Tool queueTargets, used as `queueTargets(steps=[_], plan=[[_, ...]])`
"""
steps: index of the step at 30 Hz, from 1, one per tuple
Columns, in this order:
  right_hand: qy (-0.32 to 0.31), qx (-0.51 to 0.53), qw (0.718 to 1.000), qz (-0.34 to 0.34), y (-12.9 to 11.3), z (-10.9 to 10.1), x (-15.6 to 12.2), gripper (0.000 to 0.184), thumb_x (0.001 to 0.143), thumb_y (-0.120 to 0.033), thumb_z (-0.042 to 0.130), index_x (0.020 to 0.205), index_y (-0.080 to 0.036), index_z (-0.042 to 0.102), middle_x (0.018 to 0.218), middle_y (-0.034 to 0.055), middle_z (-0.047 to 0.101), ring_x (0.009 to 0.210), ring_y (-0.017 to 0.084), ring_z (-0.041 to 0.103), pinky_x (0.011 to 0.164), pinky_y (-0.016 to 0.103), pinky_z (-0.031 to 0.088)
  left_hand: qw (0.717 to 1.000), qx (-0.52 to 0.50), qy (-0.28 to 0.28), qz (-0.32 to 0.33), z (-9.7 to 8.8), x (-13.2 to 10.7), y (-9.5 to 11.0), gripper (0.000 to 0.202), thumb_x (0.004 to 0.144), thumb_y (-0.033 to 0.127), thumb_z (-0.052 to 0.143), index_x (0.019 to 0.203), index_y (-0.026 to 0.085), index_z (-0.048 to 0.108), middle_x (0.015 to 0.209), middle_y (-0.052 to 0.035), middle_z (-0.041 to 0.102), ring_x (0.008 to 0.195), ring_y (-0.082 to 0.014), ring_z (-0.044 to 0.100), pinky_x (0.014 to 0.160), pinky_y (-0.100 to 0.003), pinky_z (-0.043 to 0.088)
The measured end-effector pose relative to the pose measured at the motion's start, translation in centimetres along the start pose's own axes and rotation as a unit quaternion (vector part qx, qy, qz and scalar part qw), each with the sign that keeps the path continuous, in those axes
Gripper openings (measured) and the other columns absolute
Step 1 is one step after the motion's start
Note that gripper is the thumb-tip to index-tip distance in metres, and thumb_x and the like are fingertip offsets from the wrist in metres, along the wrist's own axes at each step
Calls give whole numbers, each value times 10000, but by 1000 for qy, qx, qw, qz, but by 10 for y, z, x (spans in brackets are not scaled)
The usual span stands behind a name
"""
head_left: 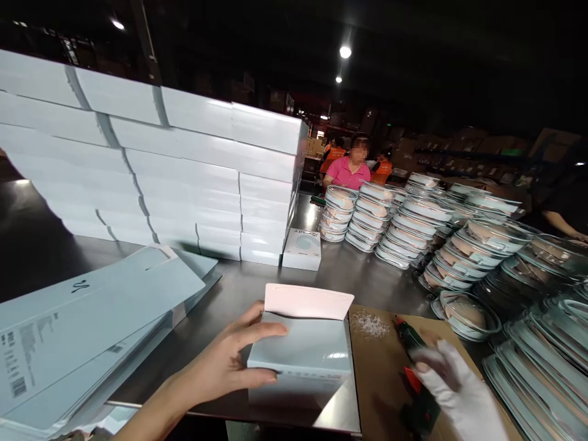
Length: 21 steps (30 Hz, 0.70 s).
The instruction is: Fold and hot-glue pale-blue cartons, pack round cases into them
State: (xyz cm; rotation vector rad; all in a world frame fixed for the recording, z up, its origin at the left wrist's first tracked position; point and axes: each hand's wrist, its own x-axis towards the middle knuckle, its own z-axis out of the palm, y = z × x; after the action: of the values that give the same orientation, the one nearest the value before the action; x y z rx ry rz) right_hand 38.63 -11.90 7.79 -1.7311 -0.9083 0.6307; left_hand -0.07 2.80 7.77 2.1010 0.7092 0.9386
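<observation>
My left hand (239,352) grips the left side of a light blue box (303,349), with the thumb on its front face and the index finger over its top. The box's pale pink flap (307,301) stands raised at the far edge. On the right, my right hand (459,386), in a white glove with bare fingertips, is over a dark green glue gun (410,337) with a red trigger. Its fingers are partly blurred but look apart, not wrapped round the gun. The gun lies on brown cardboard (376,373).
Flat blue cartons (105,318) lie at left, before a tall stack of white boxes (193,165). A small printed box (302,250) sits by the stack. White bits (370,324) lie on the cardboard. Wrapped round packs (473,245) pile up at right. A person in pink (346,173) is behind.
</observation>
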Motion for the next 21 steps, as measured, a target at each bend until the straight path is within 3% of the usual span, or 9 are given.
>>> queueTargets(steps=[2,3,4,6,9,12,16,18,21], plan=[[-114,34,983,-137,-21,42,1,1042,720,-569,860,1581,-375,306,1567,106,539,1434,322,520,1243,541,305,1000,1,-1,-11,0,-1,-1,432,743,412,900,1159,338,809,1229,-106,744,1153,-333,706,975,-414,600],[-189,52,964,-178,-30,61,1,1088,748,-561,856,1605,-457,194,1647,68,438,1488,296,454,1243,550,287,1000,2,-1,-14,1,-3,-3,434,747,429,900,1162,343,804,1230,-104,740,1161,-332,700,977,-416,597],[-246,64,943,-212,-35,77,1,1084,782,-545,844,1596,-535,127,1676,26,393,1526,268,394,1248,557,255,1000,-3,6,-3,4,-4,-6,429,753,449,898,1157,341,801,1242,-108,730,1175,-335,692,984,-421,592],[-298,70,915,-263,-37,95,0,1020,821,-520,823,1573,-597,137,1616,4,483,1538,258,371,1240,584,232,997,-28,46,51,15,-6,-14,402,791,502,864,1140,325,775,1334,-120,666,1217,-337,674,991,-428,586],[-284,34,900,-330,-27,95,-3,849,893,-421,769,1576,-523,274,1479,55,617,1496,280,445,1227,565,282,977,-82,131,150,33,-6,-26,453,910,564,719,1288,378,552,1428,-109,532,1282,-316,647,1007,-450,576],[-287,-38,874,-390,-26,92,-8,748,878,-270,764,1525,-441,429,1379,72,662,1403,297,555,1180,492,418,968,-85,139,189,38,-5,-28,498,978,495,657,1387,436,378,1276,-68,560,1297,-298,631,1055,-495,545],[-229,-100,794,-555,-42,107,-11,642,836,-158,714,1426,-340,538,1305,66,656,1415,297,476,1155,477,459,983,-20,57,173,21,-1,-12,216,955,329,717,1167,359,752,1161,-78,612,1349,-337,558,1102,-478,510],[-208,-120,762,-602,-48,115,-9,618,857,-121,671,1427,-310,525,1337,66,640,1425,273,434,1182,478,424,987,3,22,162,14,2,-4,168,925,324,749,1076,332,823,1216,-104,643,1419,-369,480,1167,-516,437],[-226,-130,749,-609,-45,116,-6,659,874,-106,660,1471,-323,485,1394,57,619,1413,271,444,1198,500,399,988,-57,10,143,12,6,-1,207,879,365,808,1077,311,837,1360,-128,664,1448,-374,474,1184,-528,413]])
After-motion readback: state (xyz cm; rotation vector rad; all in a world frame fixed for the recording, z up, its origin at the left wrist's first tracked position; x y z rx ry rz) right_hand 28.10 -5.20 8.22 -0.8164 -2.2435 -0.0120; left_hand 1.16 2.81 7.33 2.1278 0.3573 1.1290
